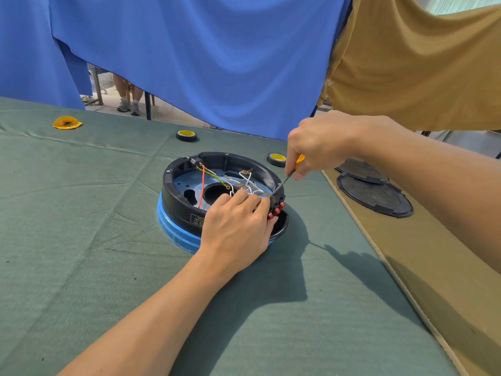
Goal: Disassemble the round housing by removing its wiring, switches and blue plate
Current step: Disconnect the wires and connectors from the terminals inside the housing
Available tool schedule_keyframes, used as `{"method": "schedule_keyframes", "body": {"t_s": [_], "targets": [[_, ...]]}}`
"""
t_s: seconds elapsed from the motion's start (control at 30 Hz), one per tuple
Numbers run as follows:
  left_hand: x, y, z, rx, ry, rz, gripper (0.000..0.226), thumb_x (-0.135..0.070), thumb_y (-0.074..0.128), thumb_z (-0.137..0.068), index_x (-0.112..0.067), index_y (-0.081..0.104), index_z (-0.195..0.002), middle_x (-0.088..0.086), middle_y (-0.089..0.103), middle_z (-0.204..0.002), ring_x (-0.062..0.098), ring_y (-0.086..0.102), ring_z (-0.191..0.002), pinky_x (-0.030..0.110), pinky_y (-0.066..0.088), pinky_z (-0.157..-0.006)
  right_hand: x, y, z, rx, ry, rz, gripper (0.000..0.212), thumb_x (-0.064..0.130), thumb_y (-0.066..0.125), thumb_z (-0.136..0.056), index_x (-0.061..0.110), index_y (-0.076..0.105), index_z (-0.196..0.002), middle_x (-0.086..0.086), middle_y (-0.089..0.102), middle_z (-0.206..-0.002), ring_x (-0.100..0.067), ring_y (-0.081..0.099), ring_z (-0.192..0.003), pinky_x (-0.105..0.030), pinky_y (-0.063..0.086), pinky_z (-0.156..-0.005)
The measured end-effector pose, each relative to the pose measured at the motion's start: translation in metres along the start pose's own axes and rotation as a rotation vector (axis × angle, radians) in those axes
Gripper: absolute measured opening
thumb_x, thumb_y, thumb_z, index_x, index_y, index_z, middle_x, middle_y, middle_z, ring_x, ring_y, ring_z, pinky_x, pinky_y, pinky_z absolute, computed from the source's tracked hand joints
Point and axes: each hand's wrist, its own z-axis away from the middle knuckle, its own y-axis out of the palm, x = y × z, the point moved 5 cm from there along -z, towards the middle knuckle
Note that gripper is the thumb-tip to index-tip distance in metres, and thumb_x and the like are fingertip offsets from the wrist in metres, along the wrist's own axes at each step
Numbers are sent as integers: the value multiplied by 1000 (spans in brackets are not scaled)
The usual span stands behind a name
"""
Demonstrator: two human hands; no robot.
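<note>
round housing (pixel 173 196): black, open side up; near the middle of the table (pixel 81 213); seated on a blue ring base (pixel 173 232)
blue plate (pixel 184 183): flat inside the round housing; large round hole at its middle
wiring: white wires (pixel 249 183) bunched at the right inside; red wire (pixel 202 188) running across the blue plate at the left; green-yellow wire (pixel 217 176) leading from the far-left wall toward the middle
switches (pixel 276 211): row of red buttons on the outer wall, near-right side
left hand (pixel 235 229): grips the near rim of the round housing; fingers curled over the rim onto the white wires; thumb just beside the switches
right hand (pixel 317 147): raised above the right rim; fingers wrapped round the screwdriver (pixel 284 181)
screwdriver: yellow handle, thin dark shaft; tilted; tip at the rim above the switches
table: covered in creased green cloth
tape rolls (pixel 186 135): two, black with yellow cores; beyond the round housing, well apart
black round covers (pixel 375 195): two, overlapping; on a brown board (pixel 433 267) at the right
</note>
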Motion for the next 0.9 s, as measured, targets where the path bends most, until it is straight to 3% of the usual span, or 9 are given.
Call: {"method": "schedule_keyframes", "body": {"t_s": [0.13, 0.2, 0.27, 0.37, 0.5, 0.63, 0.77, 0.9], "targets": [[0, 0, 1, 5, 2, 1, 26, -38, 58, -89, -17, 65, -75, -3, 62, -68, 21, 58, -69, 32, 36, -58, 6, -3, -1, 3, -31, 10, 18, 45, 67, -85, 45, 71, -103, 28, 48, -66, -9, 47, -76, -24, 31, -52], [0, 0, 1, 4, 0, 3, 26, -38, 58, -89, -17, 65, -76, -3, 63, -68, 21, 58, -69, 32, 36, -58, 7, -2, 2, 34, -39, -63, 17, 41, 67, -87, 38, 74, -102, 26, 60, -72, -6, 49, -71, -26, 39, -59], [-1, 1, 1, 9, 0, 10, 25, -37, 58, -89, -17, 66, -77, -3, 63, -70, 22, 58, -70, 33, 37, -58, 9, 4, 6, 54, -24, -170, 21, 39, 63, -91, 26, 76, -100, 12, 72, -84, -7, 54, -72, -27, 45, -64], [0, 1, 1, 14, 3, 16, 25, -37, 57, -89, -16, 67, -79, -3, 65, -73, 22, 59, -71, 33, 37, -58, 22, 21, 6, 41, -10, -237, 27, 37, 57, -95, 18, 76, -99, 0, 74, -92, -19, 59, -81, -35, 53, -76], [1, 1, 1, 1, 4, 8, 26, -38, 57, -89, -17, 66, -78, -3, 64, -71, 22, 58, -69, 33, 36, -58, 24, 21, 5, -2, 31, -228, 22, 36, 58, -94, 24, 76, -97, 5, 74, -88, -15, 55, -76, -36, 54, -75], [1, 1, 1, 4, 2, 10, 25, -37, 57, -89, -17, 67, -79, -3, 65, -72, 21, 58, -70, 33, 36, -59, 9, 14, 16, 1, 33, -264, 20, 36, 59, -91, 27, 77, -93, 15, 72, -87, -16, 61, -85, -39, 55, -79], [1, 2, 1, 18, 1, 6, 26, -38, 55, -90, -17, 67, -80, -3, 66, -73, 21, 59, -71, 33, 37, -60, 7, 13, 21, -22, 7, -319, 19, 32, 60, -90, 27, 78, -92, 31, 59, -72, -15, 62, -90, -37, 54, -80], [1, 1, 1, 19, 1, 9, 25, -38, 56, -90, -17, 67, -80, -3, 65, -72, 22, 59, -71, 33, 37, -59, 8, 10, 19, 3, 28, -293, 18, 34, 60, -90, 30, 77, -94, 26, 65, -79, -13, 60, -87, -40, 55, -80]]}}
